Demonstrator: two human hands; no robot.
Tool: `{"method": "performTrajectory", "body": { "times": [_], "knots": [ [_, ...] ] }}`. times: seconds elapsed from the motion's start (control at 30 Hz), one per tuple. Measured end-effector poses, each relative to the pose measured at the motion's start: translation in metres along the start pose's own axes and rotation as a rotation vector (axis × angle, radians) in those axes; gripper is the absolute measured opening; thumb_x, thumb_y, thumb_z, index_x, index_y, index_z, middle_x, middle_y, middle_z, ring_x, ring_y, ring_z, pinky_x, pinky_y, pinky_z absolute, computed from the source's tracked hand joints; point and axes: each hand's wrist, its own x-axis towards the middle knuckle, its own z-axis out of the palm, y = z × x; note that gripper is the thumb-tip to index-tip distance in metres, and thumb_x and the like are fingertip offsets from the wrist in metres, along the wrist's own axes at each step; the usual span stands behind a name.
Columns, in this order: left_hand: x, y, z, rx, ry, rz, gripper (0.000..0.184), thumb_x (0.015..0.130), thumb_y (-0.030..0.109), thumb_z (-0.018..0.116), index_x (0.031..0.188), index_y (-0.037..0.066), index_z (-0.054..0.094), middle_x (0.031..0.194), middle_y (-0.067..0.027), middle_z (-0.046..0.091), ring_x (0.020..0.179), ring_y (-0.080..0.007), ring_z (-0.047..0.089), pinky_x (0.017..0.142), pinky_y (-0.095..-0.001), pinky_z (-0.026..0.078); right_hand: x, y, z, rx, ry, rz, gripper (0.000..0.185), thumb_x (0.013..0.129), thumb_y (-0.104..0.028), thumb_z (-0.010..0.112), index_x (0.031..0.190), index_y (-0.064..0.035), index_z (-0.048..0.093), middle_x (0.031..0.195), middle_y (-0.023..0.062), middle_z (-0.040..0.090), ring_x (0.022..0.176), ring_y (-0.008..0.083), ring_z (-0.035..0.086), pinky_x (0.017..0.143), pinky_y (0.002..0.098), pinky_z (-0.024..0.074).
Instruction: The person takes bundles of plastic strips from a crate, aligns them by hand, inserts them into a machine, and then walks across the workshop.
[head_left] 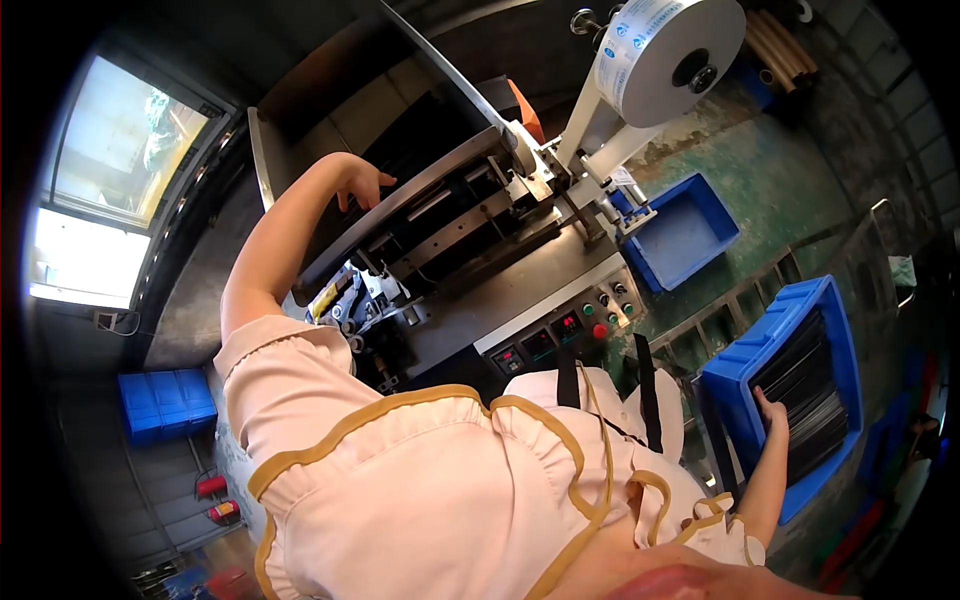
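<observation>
My left hand (362,182) reaches over the metal hopper edge of a machine (430,205), beside dark material in it. Its fingers are apart and bent downward, with nothing visible in them. Down at the right, my right hand (772,410) touches the near edge of a stack of thin black sheets (805,385) in a blue crate (735,375). The fingers I can see there are apart and rest against the sheets; some fingertips are hidden.
A large roll of printed label tape (640,75) feeds into the machine. Below it, a control panel (560,330) has buttons and red displays. Another blue crate (690,235) is on the green floor. Blue boxes (165,405) and a fire extinguisher (224,512) are at left.
</observation>
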Motion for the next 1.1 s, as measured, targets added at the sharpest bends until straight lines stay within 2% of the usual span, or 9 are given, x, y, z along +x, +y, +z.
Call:
{"method": "performTrajectory", "body": {
  "times": [0.1, 0.17, 0.3, 0.47, 0.5, 0.67, 0.73, 0.93, 1.1],
  "knots": [
    [-0.024, 0.016, -0.003, 0.203, 0.171, -0.016, 0.072, 0.071, 0.023, 0.062, 0.133, 0.010, 0.027, 0.129, -0.0140, 0.040, 0.116, -0.0276, 0.041, 0.087, -0.0420, 0.042, 0.061, 0.040, 0.009, -0.057, 0.104, -0.045, 0.101, 0.058, -0.050, 0.071, 0.114, 0.0234, 0.031, 0.115, 0.0331, 0.043, 0.108, 0.0360, 0.047, 0.089, 0.0350, 0.0402],
    [-0.036, 0.005, -0.016, 0.345, 0.594, 0.222, 0.064, 0.069, 0.028, 0.064, 0.125, 0.005, 0.040, 0.117, -0.0153, 0.051, 0.109, -0.0280, 0.048, 0.090, -0.0325, 0.040, 0.088, 0.050, 0.010, -0.173, 0.213, 0.102, 0.107, 0.058, -0.040, 0.074, 0.119, 0.0247, 0.015, 0.117, 0.0331, 0.042, 0.108, 0.0342, 0.047, 0.091, 0.0327, 0.0384],
    [-0.108, 0.014, -0.009, 0.101, 1.311, 0.409, 0.045, 0.078, 0.019, 0.060, 0.120, 0.016, 0.045, 0.113, -0.0130, 0.054, 0.099, -0.0239, 0.055, 0.084, -0.0338, 0.043, 0.059, 0.042, -0.001, 0.144, 0.228, 0.115, 0.070, 0.060, -0.028, 0.073, 0.107, 0.0160, 0.045, 0.109, 0.0258, 0.052, 0.098, 0.0315, 0.054, 0.084, 0.0340, 0.0424],
    [-0.172, 0.037, 0.062, -0.099, 1.513, 0.732, 0.029, 0.081, 0.015, 0.057, 0.110, 0.013, 0.055, 0.103, -0.0070, 0.060, 0.090, -0.0163, 0.058, 0.075, -0.0275, 0.047, 0.082, 0.063, -0.002, 0.620, 0.103, -0.041, 0.038, 0.065, -0.017, 0.066, 0.092, 0.0088, 0.060, 0.092, 0.0195, 0.061, 0.082, 0.0264, 0.060, 0.073, 0.0338, 0.0463],
    [-0.180, 0.048, 0.081, -0.152, 1.519, 0.882, 0.026, 0.081, 0.013, 0.056, 0.107, 0.012, 0.057, 0.097, -0.0053, 0.062, 0.086, -0.0139, 0.059, 0.072, -0.0258, 0.047, 0.059, 0.056, -0.002, 0.868, 0.038, -0.148, 0.023, 0.067, -0.014, 0.063, 0.081, 0.0041, 0.060, 0.070, 0.0134, 0.060, 0.059, 0.0230, 0.058, 0.055, 0.0326, 0.0471],
    [-0.180, 0.098, 0.158, -0.136, 1.353, 1.241, 0.019, 0.080, -0.002, 0.053, 0.095, 0.005, 0.060, 0.090, -0.0049, 0.063, 0.081, -0.0110, 0.060, 0.066, -0.0206, 0.045, 0.006, 0.053, -0.037, 1.111, -0.274, -0.407, 0.012, 0.071, -0.015, 0.057, 0.068, -0.0038, 0.054, 0.060, 0.0048, 0.053, 0.052, 0.0143, 0.051, 0.052, 0.0241, 0.0434],
    [-0.168, 0.123, 0.186, -0.196, 1.244, 1.251, 0.018, 0.079, -0.002, 0.054, 0.094, 0.004, 0.060, 0.088, -0.0054, 0.063, 0.080, -0.0112, 0.060, 0.066, -0.0202, 0.043, -0.020, 0.058, -0.059, 1.299, -0.513, -0.270, 0.011, 0.073, -0.014, 0.058, 0.069, -0.0046, 0.055, 0.061, 0.0034, 0.056, 0.050, 0.0124, 0.053, 0.051, 0.0234, 0.0466],
    [-0.088, 0.207, 0.263, -0.753, 0.666, 1.361, 0.016, 0.080, 0.000, 0.055, 0.095, 0.001, 0.058, 0.087, -0.0067, 0.062, 0.079, -0.0131, 0.059, 0.067, -0.0214, 0.044, -0.149, 0.097, -0.023, 1.574, -0.105, -0.539, 0.023, 0.072, -0.007, 0.062, 0.092, -0.0008, 0.053, 0.071, 0.0073, 0.058, 0.061, 0.0150, 0.058, 0.055, 0.0256, 0.0496],
    [-0.053, 0.293, 0.351, -0.797, 0.202, 1.233, 0.017, 0.081, 0.007, 0.057, 0.097, 0.003, 0.056, 0.090, -0.0072, 0.061, 0.079, -0.0140, 0.059, 0.068, -0.0233, 0.045, -0.195, 0.148, 0.074, 1.623, -0.274, -0.410, 0.034, 0.068, -0.002, 0.062, 0.099, -0.0025, 0.048, 0.075, 0.0073, 0.054, 0.062, 0.0176, 0.057, 0.057, 0.0293, 0.0472]
  ]
}}
